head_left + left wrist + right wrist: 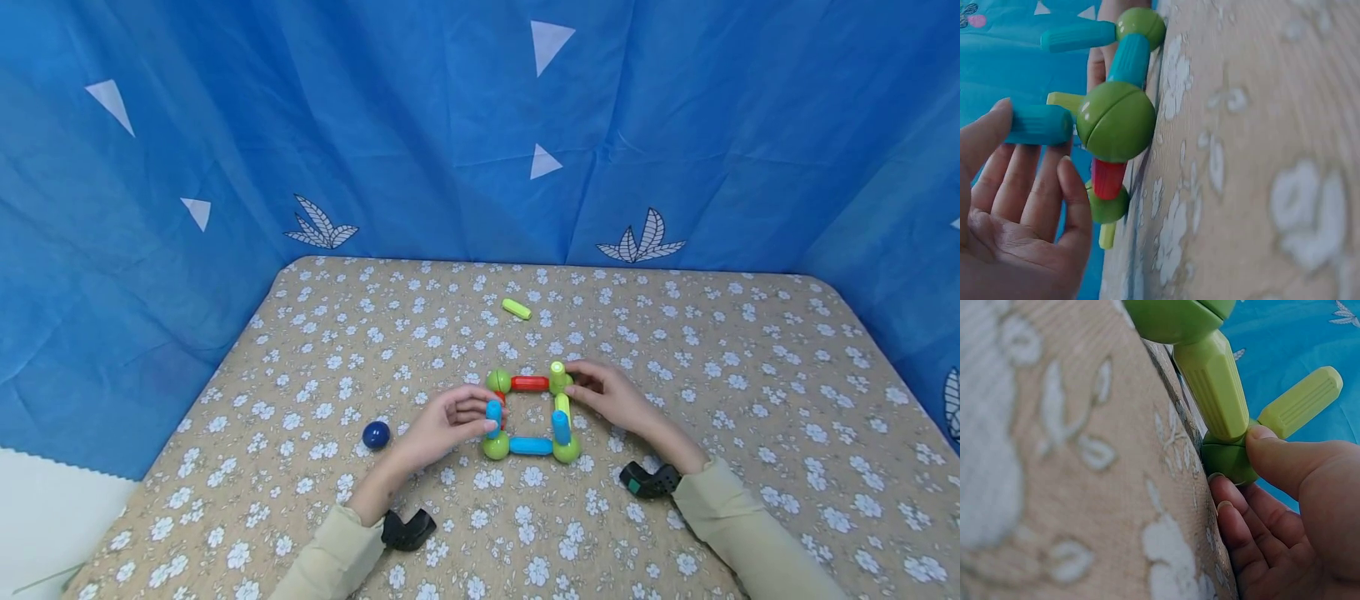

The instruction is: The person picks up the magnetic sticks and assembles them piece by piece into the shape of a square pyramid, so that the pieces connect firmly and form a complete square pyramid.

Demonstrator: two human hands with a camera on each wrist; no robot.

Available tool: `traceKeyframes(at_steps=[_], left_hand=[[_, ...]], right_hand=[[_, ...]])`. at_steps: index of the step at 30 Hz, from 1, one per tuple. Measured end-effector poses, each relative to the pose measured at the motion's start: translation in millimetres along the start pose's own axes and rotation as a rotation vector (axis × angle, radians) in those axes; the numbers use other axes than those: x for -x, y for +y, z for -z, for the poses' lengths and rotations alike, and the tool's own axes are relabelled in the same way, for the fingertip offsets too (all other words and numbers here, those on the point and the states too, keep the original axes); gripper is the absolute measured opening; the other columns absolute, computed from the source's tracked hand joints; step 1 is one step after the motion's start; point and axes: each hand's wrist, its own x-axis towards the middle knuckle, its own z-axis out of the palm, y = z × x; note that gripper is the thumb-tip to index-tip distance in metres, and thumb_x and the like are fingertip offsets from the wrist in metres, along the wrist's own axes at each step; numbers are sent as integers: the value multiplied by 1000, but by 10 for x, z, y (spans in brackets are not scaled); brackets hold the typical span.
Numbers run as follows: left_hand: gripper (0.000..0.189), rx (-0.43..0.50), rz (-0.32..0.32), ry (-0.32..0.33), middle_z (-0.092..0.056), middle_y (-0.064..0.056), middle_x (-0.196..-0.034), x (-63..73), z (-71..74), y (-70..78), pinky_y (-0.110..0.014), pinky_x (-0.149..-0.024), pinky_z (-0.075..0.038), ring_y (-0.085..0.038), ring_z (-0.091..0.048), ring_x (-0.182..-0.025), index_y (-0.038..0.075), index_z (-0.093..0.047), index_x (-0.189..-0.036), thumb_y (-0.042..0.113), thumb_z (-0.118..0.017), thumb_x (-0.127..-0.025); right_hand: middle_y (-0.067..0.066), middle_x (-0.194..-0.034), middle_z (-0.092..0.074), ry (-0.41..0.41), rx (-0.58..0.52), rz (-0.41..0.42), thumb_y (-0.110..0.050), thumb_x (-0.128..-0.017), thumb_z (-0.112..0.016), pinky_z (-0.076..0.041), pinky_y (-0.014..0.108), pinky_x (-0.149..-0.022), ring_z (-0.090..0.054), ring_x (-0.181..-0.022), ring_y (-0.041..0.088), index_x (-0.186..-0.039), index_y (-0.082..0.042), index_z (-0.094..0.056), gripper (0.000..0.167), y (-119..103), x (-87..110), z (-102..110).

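A square frame of coloured rods and green balls lies on the cloth. Its near side is a blue rod (pixel 530 446) between two green balls; its far side is a red rod (pixel 529 383). My left hand (pixel 450 421) pinches an upright blue rod (pixel 1041 124) on the near-left green ball (pixel 1116 122). At the far-right corner, my right hand (pixel 611 396) holds the green ball (pixel 1230 459) between thumb and fingers. From that ball rises a yellow-green rod (pixel 1302 400). Another upright blue rod (pixel 561 427) stands on the near-right ball (pixel 567 448).
A dark blue ball (pixel 376 434) lies left of the left forearm. Beyond the frame lies a loose yellow-green rod (pixel 516 309). The flowered tablecloth (pixel 750 358) meets a blue curtain (pixel 420 125) at the back and sides.
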Motion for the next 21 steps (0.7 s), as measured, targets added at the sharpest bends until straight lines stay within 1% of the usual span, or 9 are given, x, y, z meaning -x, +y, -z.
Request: traceKeyframes(at_steps=[2,5,10,12,16,19,21], left_hand=[[31,-5,-2,-10,-60,-25,-110,4,-8,-25,-35,-87,-47,-26,-61,-99,-8,-55,-115,1,-65,-87],[32,-53,2,-10,-61,-22,-109,8,-20,-39,-34,-87,-47,-24,-60,-99,-8,-55,-116,0,-65,-86],[34,-110,21,7,-61,-16,-106,13,-40,-7,-32,-86,-48,-25,-59,-97,-9,-55,-117,-4,-65,-84],[34,-120,27,13,-61,-16,-106,13,-48,17,-33,-85,-48,-27,-59,-97,-11,-55,-117,-6,-64,-84],[33,-138,26,8,-61,-21,-106,40,-78,155,-35,-85,-48,-30,-58,-97,-14,-54,-115,-8,-63,-84],[32,-138,19,7,-60,-22,-109,63,-89,249,-34,-86,-47,-29,-58,-99,-14,-54,-116,-5,-62,-87],[31,-119,13,16,-59,-23,-114,47,-60,219,-34,-88,-47,-30,-58,-102,-13,-53,-118,-3,-59,-89]], right_hand=[[6,-98,-59,-1,-1,-4,-7,-88,-65,-49,31,-68,-57,-82,18,-119,-1,-61,32,-1,1,0],[5,-98,-59,-3,-2,-8,-7,-88,-65,-49,31,-69,-57,-83,18,-119,-1,-61,32,-2,3,3],[6,-97,-59,-1,-8,-11,-7,-88,-65,-49,31,-68,-57,-82,18,-120,0,-60,32,-6,-1,11],[6,-97,-59,1,-9,-14,-7,-88,-65,-49,31,-68,-57,-82,18,-119,0,-60,32,-7,-2,9],[6,-97,-60,-7,-8,-34,-8,-89,-64,-49,31,-68,-57,-82,18,-120,-1,-60,33,-13,2,2],[9,-105,-60,-29,-30,-37,-11,-91,-63,-49,31,-71,-57,-85,18,-127,-1,-55,38,-28,14,23],[13,-112,-58,-45,-66,-39,-12,-92,-61,-50,32,-73,-58,-89,20,-130,-1,-51,41,-50,41,70]])
